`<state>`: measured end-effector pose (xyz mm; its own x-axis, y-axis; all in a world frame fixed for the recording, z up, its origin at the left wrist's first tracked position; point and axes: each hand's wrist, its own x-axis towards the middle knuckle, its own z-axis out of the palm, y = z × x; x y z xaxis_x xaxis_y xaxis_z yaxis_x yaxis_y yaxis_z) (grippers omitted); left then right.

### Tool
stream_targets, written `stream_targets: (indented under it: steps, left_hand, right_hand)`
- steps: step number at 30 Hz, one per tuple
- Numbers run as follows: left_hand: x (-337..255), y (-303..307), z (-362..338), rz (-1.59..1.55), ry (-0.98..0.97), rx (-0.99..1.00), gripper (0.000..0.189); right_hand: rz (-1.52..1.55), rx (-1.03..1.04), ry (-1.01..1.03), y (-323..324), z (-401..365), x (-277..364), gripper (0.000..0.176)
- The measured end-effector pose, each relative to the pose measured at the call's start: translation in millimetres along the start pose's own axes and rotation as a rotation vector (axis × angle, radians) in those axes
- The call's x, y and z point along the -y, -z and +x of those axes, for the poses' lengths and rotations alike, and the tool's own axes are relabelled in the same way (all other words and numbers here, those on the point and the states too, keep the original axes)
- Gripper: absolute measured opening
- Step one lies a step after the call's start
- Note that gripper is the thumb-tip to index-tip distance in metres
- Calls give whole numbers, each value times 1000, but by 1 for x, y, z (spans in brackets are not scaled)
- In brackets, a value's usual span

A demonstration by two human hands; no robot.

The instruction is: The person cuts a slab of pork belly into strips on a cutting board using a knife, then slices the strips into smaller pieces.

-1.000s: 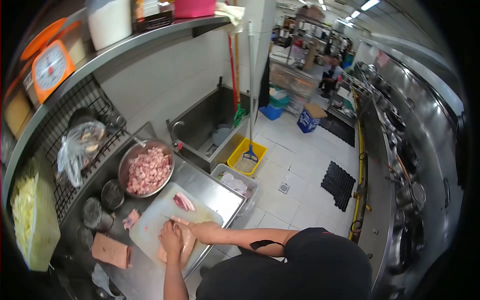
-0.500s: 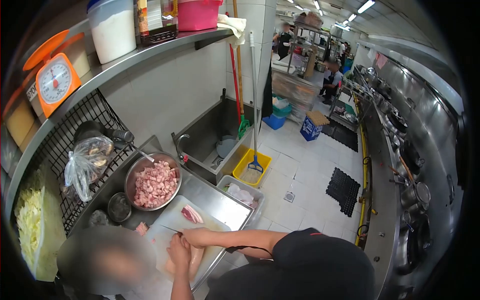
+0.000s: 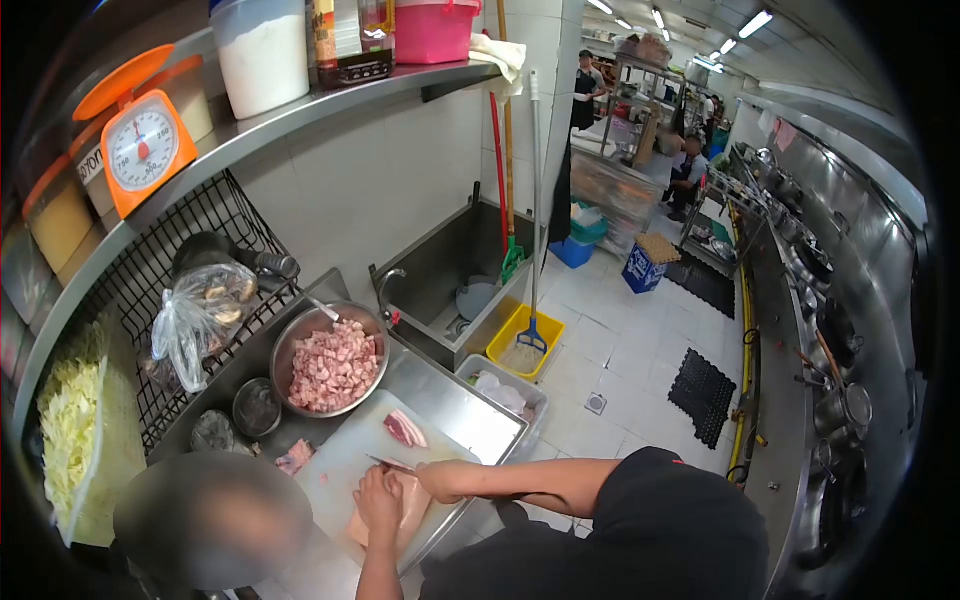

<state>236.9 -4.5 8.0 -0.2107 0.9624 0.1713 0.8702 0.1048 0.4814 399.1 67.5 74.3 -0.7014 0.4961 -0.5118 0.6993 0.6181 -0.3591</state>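
Note:
My right hand is closed round the handle of a knife, whose blade points left across the end of a pale pink slab of raw meat. Curled fingers of my left hand press on that slab, just beside the blade. The slab lies on a white cutting board, partly hidden under both hands. A separate red-and-white piece of meat rests farther up the board. Diced raw meat fills a steel bowl beyond the board, and a meat scrap lies at its left edge.
A steel sink is beyond the counter, with a yellow tub on the floor beside it. An orange scale stands on the shelf above. Shredded cabbage is at left. Pans line the right side; people are in the background.
My right hand has drawn the knife back to the right over the slab. My left hand stays on the meat. The whole view has shifted slightly.

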Motion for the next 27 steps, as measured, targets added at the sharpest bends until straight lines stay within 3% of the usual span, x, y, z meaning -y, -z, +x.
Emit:
stream_targets:
  steps: [4,6,9,11,13,15,17,23,25,27]
  left_hand:
    - [2,1,2,15,-66,-67,24]
    - [5,2,2,-22,-54,-38,24]
    - [6,-8,2,53,-23,-33,22]
    - [3,-2,3,52,-29,-35,23]
    - [-2,0,0,47,-47,-37,24]
    - [2,2,3,13,-14,-9,22]
    - [10,1,-2,18,3,38,28]
    - [-10,16,-23,155,-30,32,52]
    - [-19,20,-19,165,49,173,57]
    - [-15,12,-21,194,28,152,57]
  right_hand:
    - [227,-171,75,48,-19,27,58]
    - [76,9,22,48,6,24,61]
    - [103,-78,29,23,-30,10,60]
    - [-37,24,1,9,-23,5,52]
    - [153,-145,91,23,-19,16,51]
    - [172,-182,63,9,20,5,47]
    - [156,-36,6,30,10,15,48]
    - [341,-106,-41,5,8,8,50]
    - [348,-85,-88,-2,-12,3,47]
    - [129,-215,120,-32,-15,-16,45]
